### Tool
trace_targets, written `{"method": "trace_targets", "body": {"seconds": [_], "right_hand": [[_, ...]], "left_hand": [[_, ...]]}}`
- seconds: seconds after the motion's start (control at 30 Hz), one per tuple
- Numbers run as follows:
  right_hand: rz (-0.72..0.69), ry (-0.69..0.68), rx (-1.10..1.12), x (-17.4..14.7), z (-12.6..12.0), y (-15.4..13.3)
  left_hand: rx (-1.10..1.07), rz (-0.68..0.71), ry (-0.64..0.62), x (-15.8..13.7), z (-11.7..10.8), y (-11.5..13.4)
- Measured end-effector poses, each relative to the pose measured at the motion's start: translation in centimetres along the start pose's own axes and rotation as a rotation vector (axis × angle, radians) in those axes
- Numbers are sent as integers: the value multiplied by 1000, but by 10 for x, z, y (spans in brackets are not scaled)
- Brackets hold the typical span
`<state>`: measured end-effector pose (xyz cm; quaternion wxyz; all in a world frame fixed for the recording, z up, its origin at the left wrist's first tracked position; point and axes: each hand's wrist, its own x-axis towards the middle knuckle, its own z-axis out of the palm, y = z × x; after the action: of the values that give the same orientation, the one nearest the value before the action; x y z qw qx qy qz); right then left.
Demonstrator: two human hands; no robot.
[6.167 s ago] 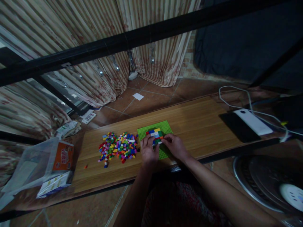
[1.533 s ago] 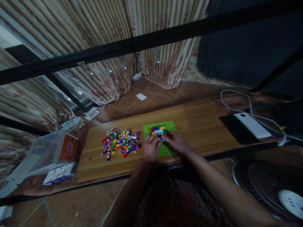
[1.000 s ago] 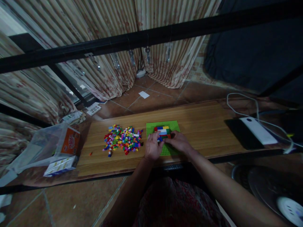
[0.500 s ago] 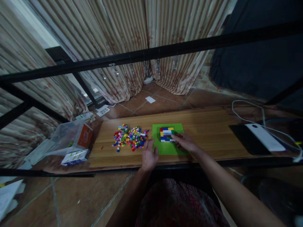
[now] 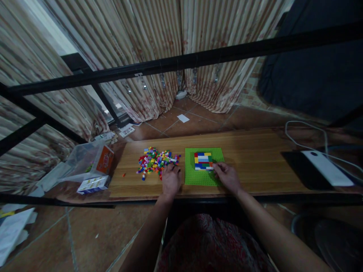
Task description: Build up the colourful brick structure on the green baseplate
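A green studded baseplate (image 5: 188,177) lies on the wooden tabletop with a layered block of toy bricks (image 5: 203,159) on it, in red, blue, yellow, white and green. My right hand (image 5: 228,177) is at the block's right edge, thumb and finger pinched at a small orange toy brick (image 5: 210,164) there. How firmly the brick is seated is too small to tell. To the left is a heap of loose toy bricks (image 5: 153,160) in many colours. Over its lower right edge lies my left hand (image 5: 171,180), fingers apart and touching bricks, with no held brick showing.
A clear plastic box (image 5: 81,158) with an orange label and a small white-and-blue carton (image 5: 93,184) stand at the left end. On the right lie a black flat thing (image 5: 306,172), a white device (image 5: 327,168) and a white cable (image 5: 303,124). A black bar (image 5: 159,64) crosses beyond the table.
My left hand has moved left from the baseplate's edge onto the brick heap. My right hand stays at the block's right edge, where an orange brick now shows. The view has shifted slightly.
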<state>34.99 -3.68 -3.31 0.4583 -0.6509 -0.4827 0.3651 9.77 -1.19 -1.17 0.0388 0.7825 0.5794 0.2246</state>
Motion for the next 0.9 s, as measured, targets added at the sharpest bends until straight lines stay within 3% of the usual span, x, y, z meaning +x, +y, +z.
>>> {"method": "trace_targets", "body": {"seconds": [0.2,0.43,0.53,0.9], "right_hand": [[6,-3,33,-1,0,-3],[-4,-4,-1,-2,-1,-2],[-16,-6,-28,-2,-2,-1],[-19,7,-67,-3,-2,-4]], "left_hand": [[-17,-23,6,3,-2,-1],[-568,-126,37,-3,10,13],[-678,-117,64,-5,16,22],[-561,106,-12,7,14,41]]}}
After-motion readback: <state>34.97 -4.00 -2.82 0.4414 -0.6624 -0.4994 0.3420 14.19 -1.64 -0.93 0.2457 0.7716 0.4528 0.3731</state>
